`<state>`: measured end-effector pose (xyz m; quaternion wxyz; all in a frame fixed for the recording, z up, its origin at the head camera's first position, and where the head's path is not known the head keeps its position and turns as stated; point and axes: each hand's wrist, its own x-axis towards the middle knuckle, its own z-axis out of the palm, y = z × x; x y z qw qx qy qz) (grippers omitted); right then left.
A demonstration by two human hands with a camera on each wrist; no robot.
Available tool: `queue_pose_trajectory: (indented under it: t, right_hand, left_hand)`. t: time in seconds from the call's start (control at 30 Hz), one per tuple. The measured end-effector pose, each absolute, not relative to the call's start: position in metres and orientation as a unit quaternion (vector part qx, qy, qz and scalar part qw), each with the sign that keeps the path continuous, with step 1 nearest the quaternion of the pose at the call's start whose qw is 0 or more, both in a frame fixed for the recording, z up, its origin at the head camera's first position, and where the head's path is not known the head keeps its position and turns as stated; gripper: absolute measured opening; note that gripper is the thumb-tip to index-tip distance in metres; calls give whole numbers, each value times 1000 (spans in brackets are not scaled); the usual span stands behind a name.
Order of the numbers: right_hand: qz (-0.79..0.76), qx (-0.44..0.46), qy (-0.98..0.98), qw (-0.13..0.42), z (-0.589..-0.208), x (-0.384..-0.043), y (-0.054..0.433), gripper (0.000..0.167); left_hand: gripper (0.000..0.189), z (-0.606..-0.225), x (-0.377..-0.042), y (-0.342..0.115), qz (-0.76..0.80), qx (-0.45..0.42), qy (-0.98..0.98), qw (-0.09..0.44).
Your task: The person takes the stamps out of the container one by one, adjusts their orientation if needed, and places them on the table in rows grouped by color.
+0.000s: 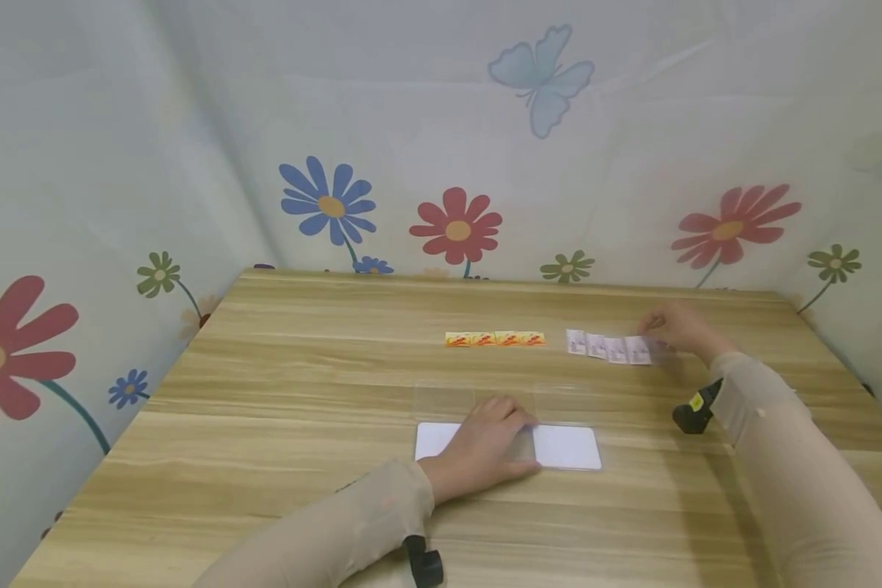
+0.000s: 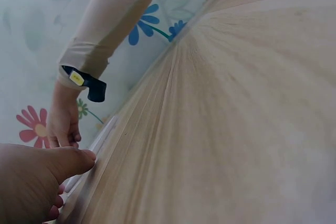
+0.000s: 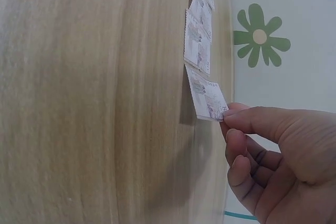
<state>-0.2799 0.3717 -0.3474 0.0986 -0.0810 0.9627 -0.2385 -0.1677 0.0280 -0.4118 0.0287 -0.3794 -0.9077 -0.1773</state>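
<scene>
My right hand (image 1: 679, 328) is at the right end of a row of pale purple-white stamps (image 1: 616, 350). In the right wrist view, the thumb and index finger pinch the corner of the nearest stamp (image 3: 207, 97), which is tilted up off the table; its edges are perforated. My left hand (image 1: 483, 449) rests between two white cards (image 1: 567, 447), covering part of the left card (image 1: 435, 439). Faint clear plastic pieces (image 1: 444, 400) lie just beyond the cards. In the left wrist view, the left thumb (image 2: 71, 162) is stretched out straight.
A row of several orange-and-yellow stamps (image 1: 495, 339) lies left of the pale row on the wooden table (image 1: 301, 367). Behind the table hangs a flower-printed curtain (image 1: 412, 122). Black wrist cameras (image 1: 694, 412) sit under both forearms.
</scene>
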Motion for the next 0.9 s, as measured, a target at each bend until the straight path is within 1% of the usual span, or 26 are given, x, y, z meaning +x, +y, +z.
queue_pose_trajectory:
  t: [0.23,0.53,0.9]
  right_hand:
    - [-226,-78,966,97,-347,-279,371,20]
    - [-226,-86,967,85,-350,-280,371,16]
    - [-217,-78,969,92,-356,-282,372,17]
  left_hand:
    - [50,-411,-167,28,-176,-382,-907,31]
    - [50,-411,-167,29,-177,-380,-908,29]
    - [50,-411,-165,29,-177,-375,-910,26]
